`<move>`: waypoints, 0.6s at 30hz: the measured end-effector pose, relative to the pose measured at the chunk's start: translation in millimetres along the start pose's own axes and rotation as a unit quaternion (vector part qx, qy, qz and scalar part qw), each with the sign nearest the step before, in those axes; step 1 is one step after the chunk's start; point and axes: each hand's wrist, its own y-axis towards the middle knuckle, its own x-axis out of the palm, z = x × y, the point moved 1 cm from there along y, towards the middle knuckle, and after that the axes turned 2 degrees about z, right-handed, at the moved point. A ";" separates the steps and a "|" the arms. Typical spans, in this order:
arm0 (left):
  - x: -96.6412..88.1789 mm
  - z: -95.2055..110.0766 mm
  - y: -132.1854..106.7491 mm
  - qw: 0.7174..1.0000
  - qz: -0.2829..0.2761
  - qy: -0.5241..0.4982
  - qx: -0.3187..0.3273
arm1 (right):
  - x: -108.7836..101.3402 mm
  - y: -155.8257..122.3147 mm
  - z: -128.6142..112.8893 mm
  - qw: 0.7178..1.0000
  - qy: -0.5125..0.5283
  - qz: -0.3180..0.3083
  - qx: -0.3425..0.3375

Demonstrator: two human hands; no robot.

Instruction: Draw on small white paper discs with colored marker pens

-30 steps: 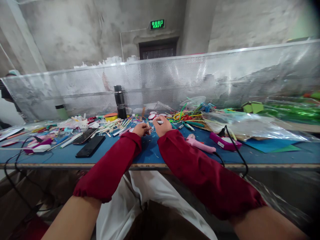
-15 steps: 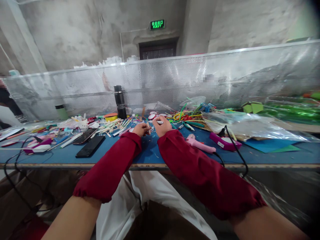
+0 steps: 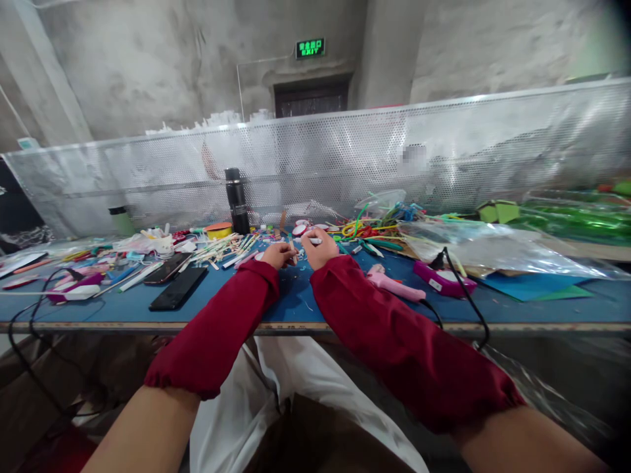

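Over the middle of the blue tabletop, my left hand (image 3: 279,255) is closed in a pinch on a small pale wooden stick (image 3: 292,252). Just to its right, my right hand (image 3: 321,249) grips a white marker pen (image 3: 314,241), its tip pointing toward the stick. Whether the tip touches the stick is too small to tell. Dark red sleeve covers reach from both wrists up the forearms. Small scraps lie about the fingers, and a pink glue gun (image 3: 394,284) rests right of my right hand.
Two dark phones (image 3: 178,289) lie on the left beside piled sticks (image 3: 229,247). A black thermos (image 3: 237,202) stands at the back against a perforated metal screen (image 3: 335,157). Purple power strips (image 3: 444,279) with black cables sit on both sides. Colourful pipe cleaners (image 3: 367,228) and clear plastic bags (image 3: 483,246) cover the right.
Both hands, the stick and the marker pen stay practically in place. A person partly visible at the far left edge has moved mostly out of view.
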 end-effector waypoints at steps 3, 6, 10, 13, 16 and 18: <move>0.1 0.2 -0.6 1.000 0.001 0.002 -0.002 | -0.5 -0.5 0.0 1.000 0.000 0.002 -0.003; 0.2 0.5 -1.3 1.000 -0.002 -0.001 -0.002 | -0.2 -0.7 0.3 1.000 0.006 -0.003 -0.005; 0.4 0.7 -1.2 1.000 0.001 -0.004 -0.001 | -0.3 -0.8 -0.1 1.000 -0.004 0.007 -0.005; 0.6 1.3 -1.5 1.000 0.002 -0.001 -0.004 | -0.5 -1.1 -1.1 1.000 0.003 0.002 -0.011; 0.8 2.4 -2.5 1.000 0.005 0.006 -0.007 | -0.8 -1.2 -2.0 1.000 0.005 -0.001 -0.007; 0.7 2.8 -2.9 1.000 0.005 0.008 -0.004 | -1.1 -1.0 -2.3 1.000 -0.004 0.003 -0.001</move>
